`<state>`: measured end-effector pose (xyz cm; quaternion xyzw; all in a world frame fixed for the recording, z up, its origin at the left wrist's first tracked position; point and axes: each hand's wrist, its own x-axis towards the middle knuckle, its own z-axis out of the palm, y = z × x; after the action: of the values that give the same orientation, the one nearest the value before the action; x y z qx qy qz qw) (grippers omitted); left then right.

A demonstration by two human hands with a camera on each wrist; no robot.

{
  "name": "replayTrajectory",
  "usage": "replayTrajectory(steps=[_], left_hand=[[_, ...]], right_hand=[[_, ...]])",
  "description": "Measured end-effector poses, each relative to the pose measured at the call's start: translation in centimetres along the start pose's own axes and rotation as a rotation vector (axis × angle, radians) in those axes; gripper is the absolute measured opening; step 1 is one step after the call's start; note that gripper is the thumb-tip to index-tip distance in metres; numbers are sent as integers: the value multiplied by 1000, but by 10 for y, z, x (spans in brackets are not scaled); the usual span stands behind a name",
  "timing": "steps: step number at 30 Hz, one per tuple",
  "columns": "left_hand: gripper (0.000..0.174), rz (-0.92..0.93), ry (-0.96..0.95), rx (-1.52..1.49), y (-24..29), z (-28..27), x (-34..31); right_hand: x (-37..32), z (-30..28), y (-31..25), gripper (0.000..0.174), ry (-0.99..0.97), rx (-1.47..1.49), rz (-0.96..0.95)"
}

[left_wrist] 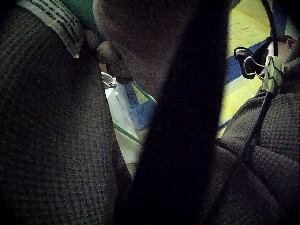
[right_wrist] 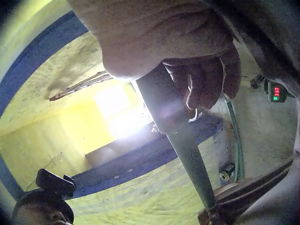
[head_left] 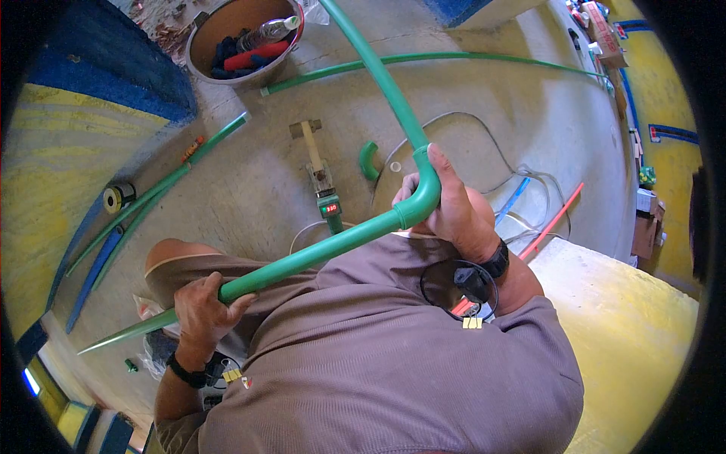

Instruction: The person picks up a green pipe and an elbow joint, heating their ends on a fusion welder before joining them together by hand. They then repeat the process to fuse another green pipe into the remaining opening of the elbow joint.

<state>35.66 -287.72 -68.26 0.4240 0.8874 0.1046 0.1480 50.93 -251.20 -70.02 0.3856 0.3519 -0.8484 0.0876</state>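
A green elbow fitting (head_left: 425, 195) joins two green pipes in the head view, one rising to the top edge, the other (head_left: 318, 250) slanting down left across the lap. My right hand (head_left: 457, 212) grips the elbow, thumb along its outer side. My left hand (head_left: 203, 310) holds the slanting pipe, fingers curled round it. In the right wrist view the right hand (right_wrist: 164, 42) wraps the fitting (right_wrist: 161, 103), with the pipe (right_wrist: 192, 164) running down from it. The left wrist view is dark; part of the left hand (left_wrist: 140, 42) shows beside a green surface (left_wrist: 83, 11).
A heating tool (head_left: 329, 204) with a lit red display lies on the floor, a loose green elbow (head_left: 368, 160) beside it. Around are a bucket (head_left: 198, 53), a long green pipe (head_left: 454, 56), more pipes (head_left: 151, 193) at left, a grey cable (head_left: 495, 136) and a red pipe (head_left: 558, 219).
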Motion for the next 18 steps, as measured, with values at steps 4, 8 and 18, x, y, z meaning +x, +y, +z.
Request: replayTrajectory(steps=[4,8,18], left_hand=[[49,10,10,-8,-1,2,-1],[49,1,0,9,-2,2,-2],[52,8,-3,-22,-2,2,-2]], right_hand=[[-3,8,-2,78,64,7,-17],[-3,7,-2,73,47,-55,-48],[-28,36,-16,64,176,-43,-46]])
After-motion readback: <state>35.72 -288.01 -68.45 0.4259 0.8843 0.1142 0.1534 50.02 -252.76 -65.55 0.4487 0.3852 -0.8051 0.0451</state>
